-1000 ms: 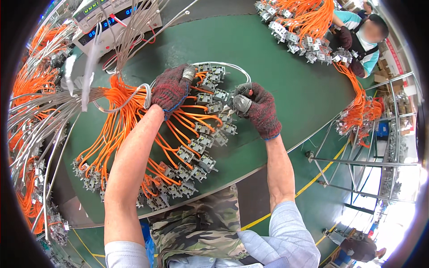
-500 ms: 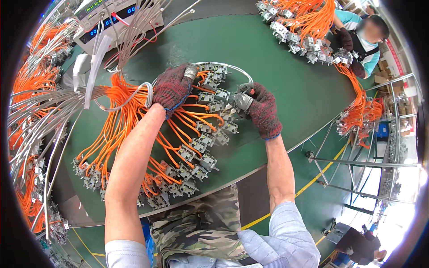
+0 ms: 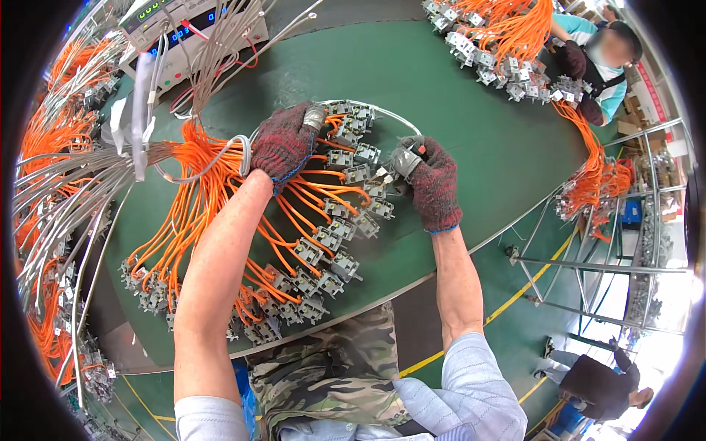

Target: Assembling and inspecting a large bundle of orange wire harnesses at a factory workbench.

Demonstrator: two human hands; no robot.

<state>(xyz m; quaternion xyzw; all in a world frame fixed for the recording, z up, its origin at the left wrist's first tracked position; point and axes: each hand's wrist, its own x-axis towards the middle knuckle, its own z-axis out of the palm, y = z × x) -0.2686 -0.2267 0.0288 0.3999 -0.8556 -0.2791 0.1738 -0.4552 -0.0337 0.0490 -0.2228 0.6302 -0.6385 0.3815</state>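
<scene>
Both my hands wear dark red and grey knit gloves with silver tape on the digits. My left hand (image 3: 283, 145) is curled over the fan of orange cables (image 3: 209, 165); its palm side is hidden. A thin white cable (image 3: 390, 115) emerges past its taped tip and arcs to my right hand (image 3: 430, 176), which is closed around the cable's end. Just left of the right hand's taped digits shows a small white piece (image 3: 385, 176). Grey metal-cased connectors (image 3: 342, 229) on the orange cables lie in a curved row between and below my hands.
A power supply with lit displays (image 3: 184, 40) stands at the back left, behind grey wires (image 3: 88, 165). More orange cable bundles (image 3: 515, 44) lie at the far right, where a gloved co-worker (image 3: 588, 62) handles them. Metal rack frames (image 3: 588, 272) stand beyond the table's right edge.
My right hand has tilted slightly and drawn a little away from the connector row, uncovering the small white piece. My left hand stays put. A person at the lower right has moved.
</scene>
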